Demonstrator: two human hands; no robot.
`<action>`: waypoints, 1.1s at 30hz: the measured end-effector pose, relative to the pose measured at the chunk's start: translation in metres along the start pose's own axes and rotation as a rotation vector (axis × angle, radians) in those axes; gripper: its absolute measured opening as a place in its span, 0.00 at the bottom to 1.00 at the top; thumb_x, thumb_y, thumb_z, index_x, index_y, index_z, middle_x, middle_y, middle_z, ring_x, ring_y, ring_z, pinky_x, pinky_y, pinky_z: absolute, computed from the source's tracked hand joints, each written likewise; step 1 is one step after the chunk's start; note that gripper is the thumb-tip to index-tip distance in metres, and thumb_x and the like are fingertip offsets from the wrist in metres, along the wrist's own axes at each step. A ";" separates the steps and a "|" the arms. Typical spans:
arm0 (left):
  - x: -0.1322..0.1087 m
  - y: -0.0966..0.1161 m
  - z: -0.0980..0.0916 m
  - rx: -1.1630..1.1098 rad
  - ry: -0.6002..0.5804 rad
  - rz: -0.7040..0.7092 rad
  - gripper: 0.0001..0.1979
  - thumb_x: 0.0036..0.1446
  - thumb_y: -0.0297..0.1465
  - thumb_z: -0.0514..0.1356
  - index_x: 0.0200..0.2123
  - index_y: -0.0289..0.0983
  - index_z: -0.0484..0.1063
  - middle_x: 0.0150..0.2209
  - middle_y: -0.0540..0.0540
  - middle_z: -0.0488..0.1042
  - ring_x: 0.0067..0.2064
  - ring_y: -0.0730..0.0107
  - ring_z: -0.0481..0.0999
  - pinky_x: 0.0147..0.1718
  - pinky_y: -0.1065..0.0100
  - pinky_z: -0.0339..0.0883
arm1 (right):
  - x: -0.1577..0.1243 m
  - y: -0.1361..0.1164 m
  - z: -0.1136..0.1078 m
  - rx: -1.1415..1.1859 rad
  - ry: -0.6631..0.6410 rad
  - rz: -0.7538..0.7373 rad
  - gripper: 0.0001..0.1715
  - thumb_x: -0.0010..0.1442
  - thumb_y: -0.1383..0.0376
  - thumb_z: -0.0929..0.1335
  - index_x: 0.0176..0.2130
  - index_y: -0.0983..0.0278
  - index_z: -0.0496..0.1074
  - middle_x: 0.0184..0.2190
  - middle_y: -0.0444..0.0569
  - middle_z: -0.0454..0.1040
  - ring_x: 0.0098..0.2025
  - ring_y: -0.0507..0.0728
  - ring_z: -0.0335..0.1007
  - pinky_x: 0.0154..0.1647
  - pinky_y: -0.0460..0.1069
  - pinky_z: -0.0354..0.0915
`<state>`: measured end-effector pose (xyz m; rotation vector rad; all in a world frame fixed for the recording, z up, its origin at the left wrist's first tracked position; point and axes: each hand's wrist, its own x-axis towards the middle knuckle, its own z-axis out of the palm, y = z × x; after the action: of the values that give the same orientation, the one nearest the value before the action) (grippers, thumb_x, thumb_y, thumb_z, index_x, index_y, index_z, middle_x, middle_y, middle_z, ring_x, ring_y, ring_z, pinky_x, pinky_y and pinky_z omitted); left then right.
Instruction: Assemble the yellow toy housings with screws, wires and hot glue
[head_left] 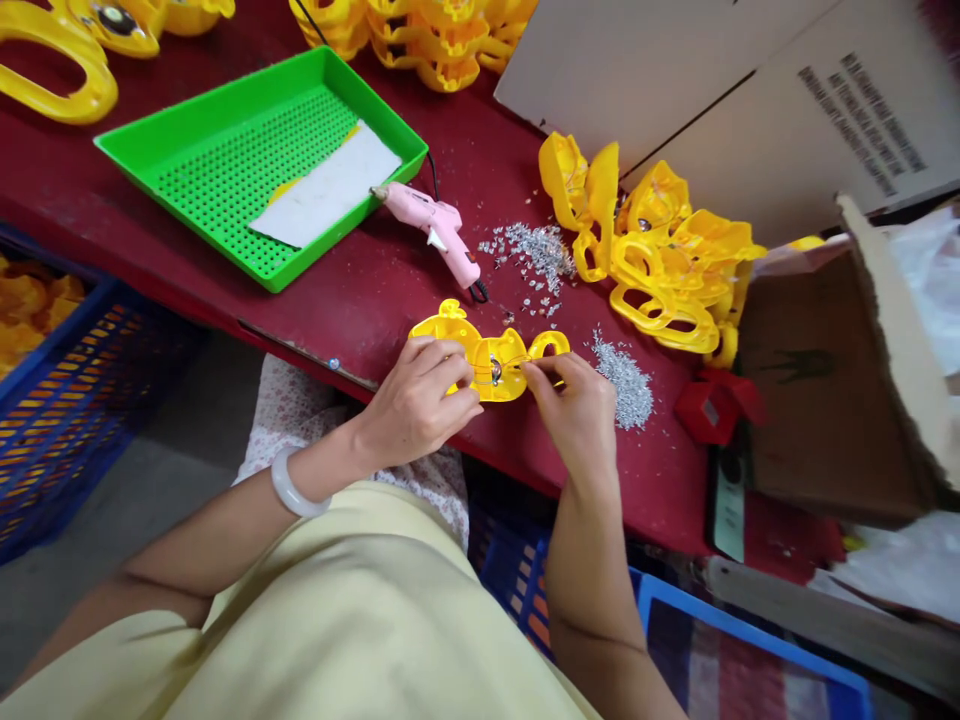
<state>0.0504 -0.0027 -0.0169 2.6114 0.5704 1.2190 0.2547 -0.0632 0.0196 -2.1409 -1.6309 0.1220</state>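
Observation:
A yellow plastic toy shell point(512, 385) lies hollow side up at the table's near edge, with thin wires and a small round metal part inside. My left hand point(424, 395) is closed over the shell's left part, its fingers curled at the rim. At the right end, near the shell's ring handle point(551, 345), my right hand point(574, 400) pinches a thin wire point(525, 362) between thumb and finger. A pile of small silver screws point(626, 385) lies just right of my right hand. Another heap of small metal pieces point(536, 255) lies beyond the shell.
A pink glue gun point(435, 225) rests against a green perforated tray point(217, 240) holding a white sheet point(330, 185). Several yellow shells point(667, 260) are piled at right beside an open cardboard box point(825, 380). A red object point(709, 405) stands near it. Blue crates point(90, 400) stand below.

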 end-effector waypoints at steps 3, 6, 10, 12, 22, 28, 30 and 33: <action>0.001 0.000 -0.001 0.005 0.006 -0.005 0.06 0.61 0.30 0.58 0.36 0.35 0.74 0.41 0.41 0.74 0.49 0.57 0.69 0.48 0.57 0.63 | -0.003 0.003 -0.004 0.128 0.042 0.004 0.13 0.59 0.57 0.68 0.40 0.63 0.74 0.32 0.47 0.75 0.30 0.52 0.70 0.31 0.49 0.65; 0.002 0.000 -0.001 0.029 -0.021 -0.026 0.11 0.61 0.29 0.57 0.45 0.33 0.73 0.49 0.38 0.73 0.52 0.55 0.68 0.50 0.55 0.64 | -0.004 0.002 -0.003 0.125 0.063 -0.096 0.16 0.61 0.61 0.67 0.49 0.61 0.71 0.34 0.46 0.74 0.31 0.52 0.70 0.34 0.49 0.68; 0.004 0.000 -0.002 0.068 -0.090 -0.044 0.15 0.62 0.29 0.56 0.51 0.32 0.71 0.54 0.37 0.72 0.52 0.53 0.68 0.50 0.53 0.63 | -0.002 0.003 0.001 -0.019 0.048 -0.246 0.10 0.63 0.64 0.64 0.42 0.60 0.75 0.38 0.49 0.75 0.35 0.52 0.72 0.35 0.49 0.68; 0.005 0.001 -0.003 0.061 -0.106 -0.041 0.15 0.63 0.29 0.55 0.51 0.32 0.71 0.52 0.38 0.74 0.51 0.53 0.69 0.48 0.53 0.63 | -0.003 0.007 0.002 -0.065 0.090 -0.277 0.10 0.63 0.65 0.64 0.39 0.60 0.76 0.37 0.49 0.75 0.37 0.53 0.73 0.36 0.49 0.68; 0.004 -0.001 -0.002 0.086 -0.092 0.020 0.11 0.63 0.28 0.56 0.46 0.33 0.74 0.46 0.42 0.78 0.49 0.56 0.71 0.47 0.56 0.61 | -0.013 0.015 -0.004 -0.274 0.082 -0.374 0.16 0.63 0.69 0.62 0.43 0.58 0.78 0.39 0.49 0.78 0.38 0.53 0.74 0.35 0.48 0.66; 0.000 -0.005 -0.002 0.053 -0.110 0.040 0.11 0.62 0.28 0.57 0.46 0.32 0.74 0.46 0.40 0.78 0.49 0.56 0.72 0.46 0.55 0.62 | -0.015 0.010 0.003 -0.216 0.098 -0.285 0.16 0.63 0.69 0.62 0.41 0.60 0.78 0.38 0.50 0.78 0.38 0.54 0.74 0.35 0.49 0.68; -0.001 -0.006 -0.002 0.069 -0.107 0.050 0.11 0.63 0.29 0.57 0.46 0.32 0.74 0.46 0.41 0.78 0.49 0.56 0.72 0.46 0.56 0.62 | -0.015 0.009 0.005 -0.188 0.121 -0.281 0.16 0.62 0.69 0.62 0.40 0.60 0.78 0.38 0.51 0.78 0.38 0.54 0.74 0.37 0.50 0.69; -0.001 -0.007 -0.001 0.089 -0.096 0.068 0.11 0.63 0.29 0.56 0.45 0.32 0.74 0.46 0.41 0.78 0.49 0.57 0.73 0.46 0.56 0.62 | -0.016 0.010 0.008 -0.169 0.146 -0.289 0.16 0.62 0.70 0.62 0.39 0.60 0.78 0.37 0.51 0.77 0.38 0.55 0.73 0.39 0.51 0.71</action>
<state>0.0468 0.0027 -0.0194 2.7673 0.5347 1.1042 0.2561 -0.0780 0.0059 -1.9512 -1.8967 -0.2633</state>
